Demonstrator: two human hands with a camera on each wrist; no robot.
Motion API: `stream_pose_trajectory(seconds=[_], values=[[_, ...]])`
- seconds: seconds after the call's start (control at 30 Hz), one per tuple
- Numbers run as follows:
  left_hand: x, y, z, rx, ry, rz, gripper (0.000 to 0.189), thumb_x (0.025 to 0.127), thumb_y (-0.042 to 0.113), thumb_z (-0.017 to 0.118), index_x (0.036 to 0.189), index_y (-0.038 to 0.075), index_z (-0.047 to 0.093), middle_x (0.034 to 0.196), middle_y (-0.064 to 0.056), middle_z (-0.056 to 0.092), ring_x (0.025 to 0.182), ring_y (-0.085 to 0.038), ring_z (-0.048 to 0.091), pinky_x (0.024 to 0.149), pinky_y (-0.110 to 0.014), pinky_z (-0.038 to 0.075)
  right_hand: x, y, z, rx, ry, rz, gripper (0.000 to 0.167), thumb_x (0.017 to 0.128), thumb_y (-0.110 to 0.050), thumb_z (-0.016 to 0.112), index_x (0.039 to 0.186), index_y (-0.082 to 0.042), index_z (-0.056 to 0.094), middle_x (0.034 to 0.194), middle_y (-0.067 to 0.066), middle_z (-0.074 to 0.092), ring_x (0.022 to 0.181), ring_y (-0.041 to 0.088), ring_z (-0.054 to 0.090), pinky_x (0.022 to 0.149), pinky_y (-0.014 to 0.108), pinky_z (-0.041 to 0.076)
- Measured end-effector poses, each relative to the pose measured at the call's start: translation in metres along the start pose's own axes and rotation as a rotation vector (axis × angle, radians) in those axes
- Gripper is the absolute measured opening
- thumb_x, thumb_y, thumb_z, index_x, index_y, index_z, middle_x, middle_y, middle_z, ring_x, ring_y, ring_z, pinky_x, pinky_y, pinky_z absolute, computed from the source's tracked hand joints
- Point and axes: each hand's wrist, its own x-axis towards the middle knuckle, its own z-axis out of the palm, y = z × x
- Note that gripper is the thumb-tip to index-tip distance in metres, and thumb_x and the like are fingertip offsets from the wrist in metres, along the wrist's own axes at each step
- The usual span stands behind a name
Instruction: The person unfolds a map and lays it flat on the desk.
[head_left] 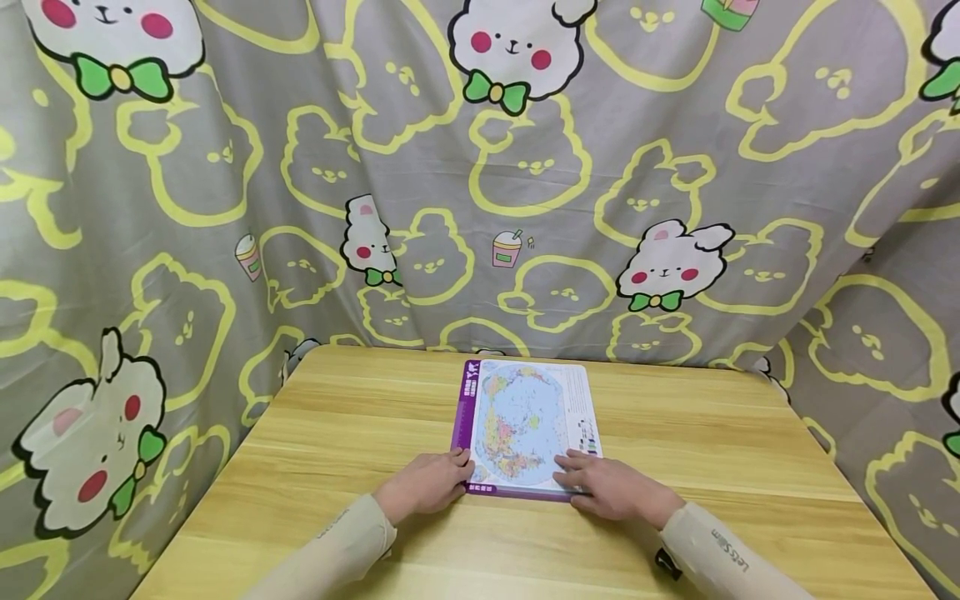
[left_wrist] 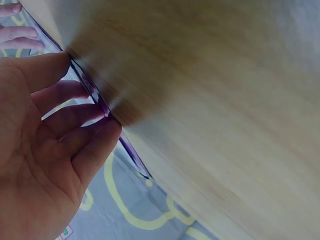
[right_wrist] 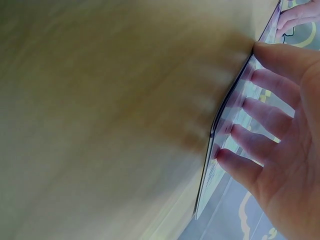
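A world map sheet (head_left: 525, 417) with a purple border along its left and near edges lies flat on the table, turned sideways to me. My left hand (head_left: 429, 482) rests at its near left corner, fingertips on the purple border. Over the near right corner, the spread fingers of my right hand (head_left: 618, 487) touch the printed face. The left wrist view shows the thumb and fingertips of that hand (left_wrist: 55, 135) right at the map's thin edge (left_wrist: 132, 152). Seen from the right wrist, the fingers (right_wrist: 255, 142) lie extended on the glossy surface, with the thumb at the near edge.
The wooden table (head_left: 337, 417) extends around the map on all sides. Behind it and at both sides hangs a grey curtain (head_left: 427, 175) with rabbit drawings, close to the table's far edge. A small black object (head_left: 667, 564) shows beneath the right sleeve.
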Motion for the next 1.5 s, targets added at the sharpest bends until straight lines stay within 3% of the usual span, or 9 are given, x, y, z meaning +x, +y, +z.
stream_pose_trajectory(seconds=[0.93, 1.5], values=[[-0.0008, 0.0008, 0.0027, -0.023, -0.014, 0.006, 0.035, 0.092, 0.028, 0.060, 0.124, 0.013, 0.059, 0.136, -0.013, 0.051, 0.123, -0.025, 0.050, 0.094, -0.037, 0.048, 0.0016, 0.0054, 0.0005, 0.039, 0.007, 0.035, 0.041, 0.094, -0.024, 0.057, 0.131, -0.006, 0.057, 0.140, 0.016, 0.046, 0.129, 0.037, 0.040, 0.103, 0.049, 0.037], [-0.0017, -0.0058, 0.0022, -0.115, -0.024, -0.024, 0.041, 0.093, 0.026, 0.060, 0.131, 0.011, 0.056, 0.139, -0.015, 0.047, 0.126, -0.027, 0.047, 0.098, -0.039, 0.044, 0.0057, 0.0026, -0.0026, 0.054, 0.004, 0.064, 0.041, 0.095, -0.025, 0.056, 0.130, -0.005, 0.057, 0.141, 0.016, 0.045, 0.130, 0.037, 0.039, 0.104, 0.050, 0.035]])
